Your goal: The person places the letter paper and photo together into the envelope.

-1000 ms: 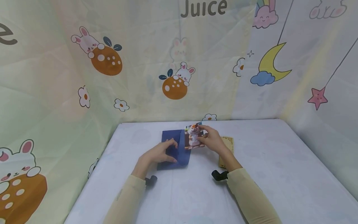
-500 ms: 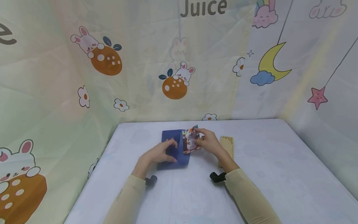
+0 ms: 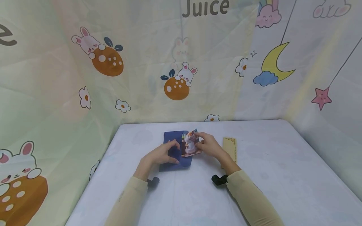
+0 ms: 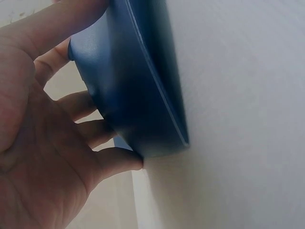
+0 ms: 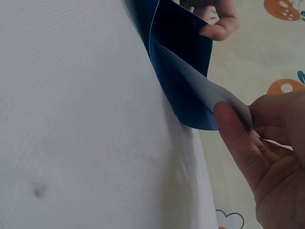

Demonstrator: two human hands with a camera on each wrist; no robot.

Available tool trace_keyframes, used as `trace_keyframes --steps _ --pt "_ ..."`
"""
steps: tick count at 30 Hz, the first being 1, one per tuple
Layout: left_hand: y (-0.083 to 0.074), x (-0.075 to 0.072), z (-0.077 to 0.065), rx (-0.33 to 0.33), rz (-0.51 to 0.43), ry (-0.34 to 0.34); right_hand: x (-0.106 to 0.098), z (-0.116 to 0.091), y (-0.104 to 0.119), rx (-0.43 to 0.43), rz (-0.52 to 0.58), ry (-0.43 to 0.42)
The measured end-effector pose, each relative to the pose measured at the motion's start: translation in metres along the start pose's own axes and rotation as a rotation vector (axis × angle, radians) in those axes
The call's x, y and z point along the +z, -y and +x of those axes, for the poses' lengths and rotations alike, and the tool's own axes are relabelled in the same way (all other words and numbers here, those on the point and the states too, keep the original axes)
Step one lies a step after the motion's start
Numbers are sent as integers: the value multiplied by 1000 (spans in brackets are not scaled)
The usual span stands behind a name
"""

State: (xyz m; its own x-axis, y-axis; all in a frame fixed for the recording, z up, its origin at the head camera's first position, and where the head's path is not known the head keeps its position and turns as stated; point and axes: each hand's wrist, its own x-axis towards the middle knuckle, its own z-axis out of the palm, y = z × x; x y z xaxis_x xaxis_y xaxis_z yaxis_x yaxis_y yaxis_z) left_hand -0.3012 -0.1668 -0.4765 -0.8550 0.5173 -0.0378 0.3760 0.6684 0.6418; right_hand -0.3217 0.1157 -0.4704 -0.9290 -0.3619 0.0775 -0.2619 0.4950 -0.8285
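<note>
Right hand pinches a picture card (a cartoon animal on its front) by one edge, the opposite edge inside the mouth of a blue envelope. Left hand grips the envelope on the counter, thumb and fingers spread across it. Rightward lies a yellowish patterned strip.

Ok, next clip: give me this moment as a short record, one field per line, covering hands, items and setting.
Left hand: holds the blue folder
Right hand: pinches the picture card
Card face: cartoon animal in white
Card position: at the folder's open side; how far in, cannot tell
Other item: yellow strip with brown ornament, right of the picture card in the head view
Surface: white table
Backdrop: curtain printed with rabbits, flowers, a moon
</note>
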Motion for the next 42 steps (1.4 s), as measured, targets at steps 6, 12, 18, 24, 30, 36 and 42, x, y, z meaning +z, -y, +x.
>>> trace_keyframes --steps 6,12,18,24,30,36,42 --pt "-4 0 -1 -8 -4 4 1 -1 -1 -2 -7 16" --pt "-5 0 -2 -16 0 2 1 -1 1 10 21 34" --pt "-4 0 -2 -21 3 2 3 0 2 27 20 51" --pt "-3 0 -1 -25 12 -1 5 -1 2 14 -9 35" --pt "-3 1 -1 -18 8 0 8 -3 4 -27 -6 45" --pt "-3 1 -1 -25 -3 6 10 -3 4 -26 -29 79" --pt "-4 1 -2 -32 -5 5 13 -2 4 -60 -56 126"
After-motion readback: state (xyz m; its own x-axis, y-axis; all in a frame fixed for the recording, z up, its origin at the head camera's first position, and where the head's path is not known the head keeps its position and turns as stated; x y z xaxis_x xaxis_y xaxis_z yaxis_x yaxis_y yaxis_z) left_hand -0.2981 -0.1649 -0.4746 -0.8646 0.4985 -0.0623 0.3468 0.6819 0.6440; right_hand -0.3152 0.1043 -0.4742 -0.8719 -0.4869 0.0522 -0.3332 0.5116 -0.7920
